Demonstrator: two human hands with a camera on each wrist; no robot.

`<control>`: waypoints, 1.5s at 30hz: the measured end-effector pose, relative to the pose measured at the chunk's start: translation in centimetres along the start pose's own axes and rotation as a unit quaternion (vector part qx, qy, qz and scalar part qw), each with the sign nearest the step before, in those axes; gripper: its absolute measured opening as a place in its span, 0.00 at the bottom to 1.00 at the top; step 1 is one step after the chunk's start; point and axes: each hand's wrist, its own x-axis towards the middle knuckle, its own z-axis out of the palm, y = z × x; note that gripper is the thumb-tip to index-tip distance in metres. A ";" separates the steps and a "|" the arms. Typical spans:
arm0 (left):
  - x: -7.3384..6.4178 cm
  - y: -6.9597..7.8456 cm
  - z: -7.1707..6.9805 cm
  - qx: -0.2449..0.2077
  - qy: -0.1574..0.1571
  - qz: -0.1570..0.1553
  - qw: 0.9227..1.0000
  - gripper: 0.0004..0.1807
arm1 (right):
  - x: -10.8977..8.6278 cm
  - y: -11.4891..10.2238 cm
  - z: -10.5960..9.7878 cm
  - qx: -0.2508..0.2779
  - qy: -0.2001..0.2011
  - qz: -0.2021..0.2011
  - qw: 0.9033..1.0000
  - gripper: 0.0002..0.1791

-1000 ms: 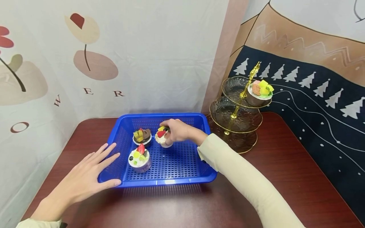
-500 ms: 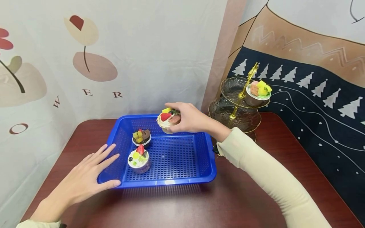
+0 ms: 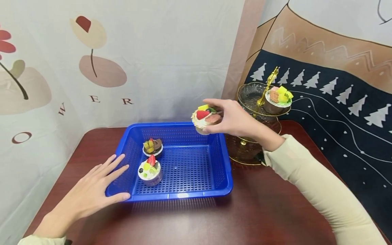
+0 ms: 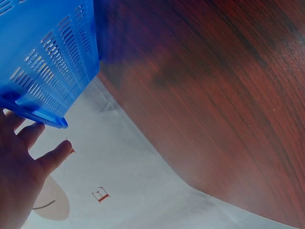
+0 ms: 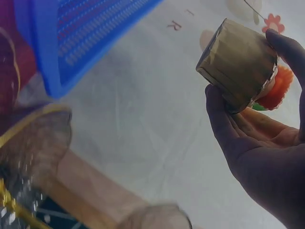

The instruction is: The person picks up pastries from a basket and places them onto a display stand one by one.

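Between thumb and fingers my right hand grips a cupcake topped with cream, a strawberry and yellow fruit, above the back right corner of the blue basket. The right wrist view shows the plain tan paper cup of that cupcake. My left hand lies with fingers spread against the basket's left rim. Inside the basket, on its left side, sit a chocolate cupcake and a white-cream cupcake with a strawberry slice.
A three-tier glass stand with gold rims and a gold handle stands to the right of the basket. One cupcake with yellow fruit sits on its top tier. Printed curtains hang behind the dark red table.
My right hand has lifted the strawberry cupcake up out of the basket and carried it right, toward the stand. My left hand has stayed at the basket's rim.
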 end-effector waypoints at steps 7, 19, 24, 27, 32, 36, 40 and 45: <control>0.1 0.0 0.0 -0.004 -0.004 -0.003 1.000 0.45 | -1.7 0.7 -3.8 -0.015 0.044 0.011 0.999 0.42; 0.2 -0.1 -0.1 0.006 0.005 0.013 1.000 0.44 | -3.9 1.4 -7.9 -0.067 0.103 0.038 0.992 0.40; 0.1 -0.1 -0.1 0.006 0.005 0.012 1.000 0.44 | -4.5 1.5 -8.6 -0.101 0.125 0.052 0.986 0.40; 0.0 -0.1 -0.1 0.005 0.004 0.009 1.000 0.44 | -4.7 1.6 -8.8 -0.113 0.137 0.055 0.983 0.39; -0.1 -0.1 -0.1 0.004 0.001 0.003 1.000 0.44 | -4.9 2.0 -8.9 -0.120 0.142 0.065 0.980 0.40; -0.1 0.0 0.0 0.001 -0.001 0.000 1.000 0.44 | -5.1 2.3 -8.7 -0.131 0.141 0.074 0.979 0.40; -0.1 0.0 0.0 0.000 -0.003 -0.003 1.000 0.44 | -5.0 2.5 -8.6 -0.149 0.150 0.078 0.974 0.41; -0.1 0.0 0.0 0.004 0.002 0.002 1.000 0.44 | -4.9 2.5 -8.4 -0.165 0.163 0.084 0.969 0.41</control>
